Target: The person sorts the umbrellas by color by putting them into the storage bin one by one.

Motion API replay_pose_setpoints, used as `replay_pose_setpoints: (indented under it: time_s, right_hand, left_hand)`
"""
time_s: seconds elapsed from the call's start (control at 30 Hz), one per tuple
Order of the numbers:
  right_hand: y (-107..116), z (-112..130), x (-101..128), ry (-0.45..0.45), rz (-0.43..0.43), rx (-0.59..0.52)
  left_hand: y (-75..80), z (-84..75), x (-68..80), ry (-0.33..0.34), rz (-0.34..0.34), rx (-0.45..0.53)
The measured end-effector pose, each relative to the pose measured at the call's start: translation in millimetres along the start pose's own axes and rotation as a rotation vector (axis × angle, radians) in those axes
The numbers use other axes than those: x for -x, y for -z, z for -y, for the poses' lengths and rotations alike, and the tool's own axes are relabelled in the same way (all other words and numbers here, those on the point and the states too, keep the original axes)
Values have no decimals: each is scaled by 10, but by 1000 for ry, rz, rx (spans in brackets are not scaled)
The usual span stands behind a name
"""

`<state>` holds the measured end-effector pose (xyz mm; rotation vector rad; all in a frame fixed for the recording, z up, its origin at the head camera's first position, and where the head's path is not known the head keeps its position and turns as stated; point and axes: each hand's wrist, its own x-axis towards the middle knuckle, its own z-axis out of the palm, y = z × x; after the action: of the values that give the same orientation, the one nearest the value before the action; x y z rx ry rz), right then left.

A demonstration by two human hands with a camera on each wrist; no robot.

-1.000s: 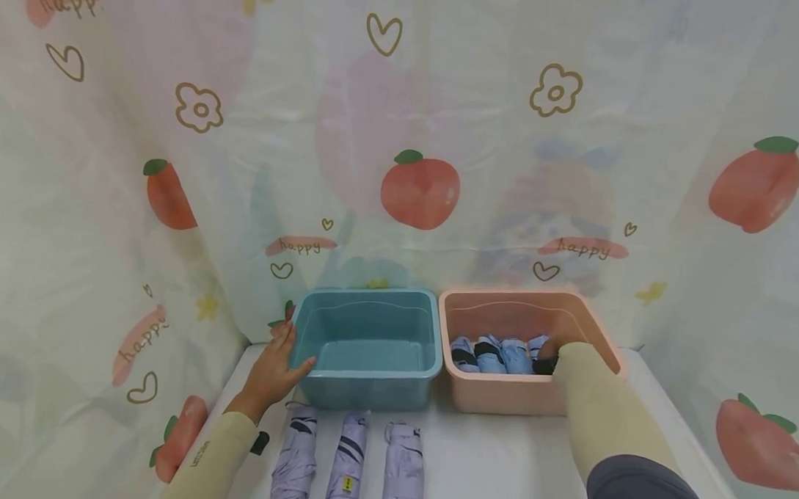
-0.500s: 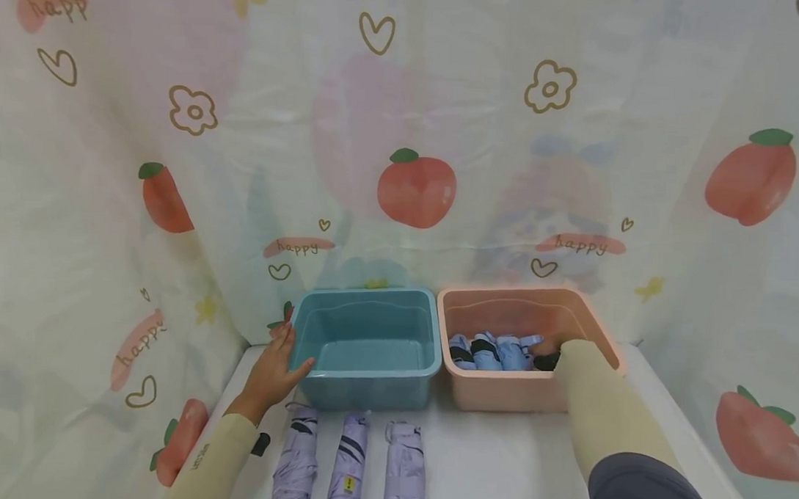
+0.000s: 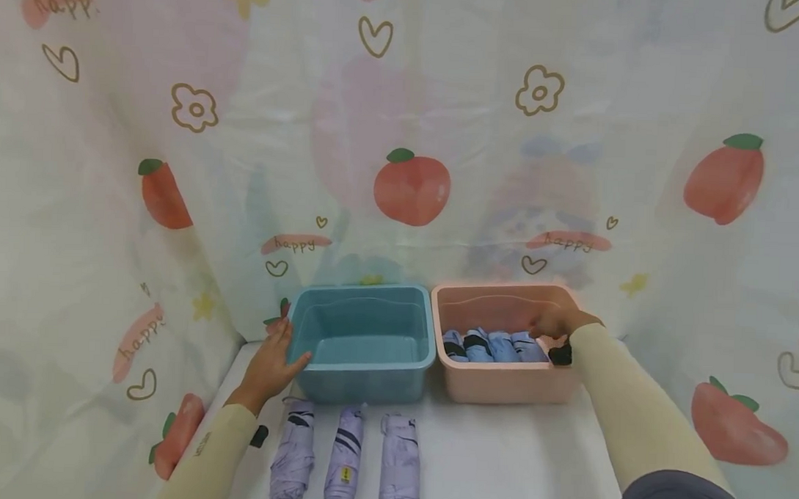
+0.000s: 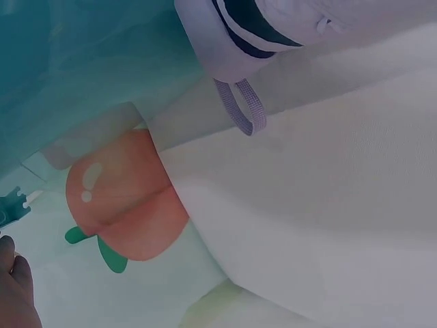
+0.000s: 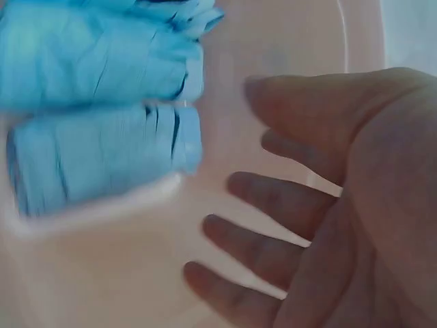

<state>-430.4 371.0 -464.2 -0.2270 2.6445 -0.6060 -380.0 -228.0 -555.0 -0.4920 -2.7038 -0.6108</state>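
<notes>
The folded blue umbrellas (image 3: 491, 346) lie side by side in the pink bin (image 3: 500, 381), at about nine o'clock from my right hand (image 3: 555, 322), which hovers slack-fingered and empty, while my left hand (image 3: 270, 362) rests flat against the blue bin (image 3: 362, 377).

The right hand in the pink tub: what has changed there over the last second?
The right hand has lifted from among the blue folded umbrellas to the rim of the pink tub, fingers spread and holding nothing. The left hand rests on the blue tub as before; the three purple umbrellas lie unmoved.
</notes>
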Motion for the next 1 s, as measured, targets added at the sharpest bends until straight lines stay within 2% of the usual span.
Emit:
replay_pose_setpoints:
  time_s: [0.17,0.37,0.5,0.73,1.0]
  right_hand:
    - [-19,-45,194,21,-52,36]
    - [-144,-188,538,91,-255,149]
    - [-215,-259,702,86,-357,228]
    - [-340,-375,661,67,-423,259]
    - [-494,-495,655,54,-458,290]
  left_hand:
    - [8,-2,-8,15,25,5]
    - [16,-55,11,27,44,6]
    - [47,-83,9,15,43,-10]
    - [105,-96,-5,9,26,-3]
    - [55,-66,11,0,35,8]
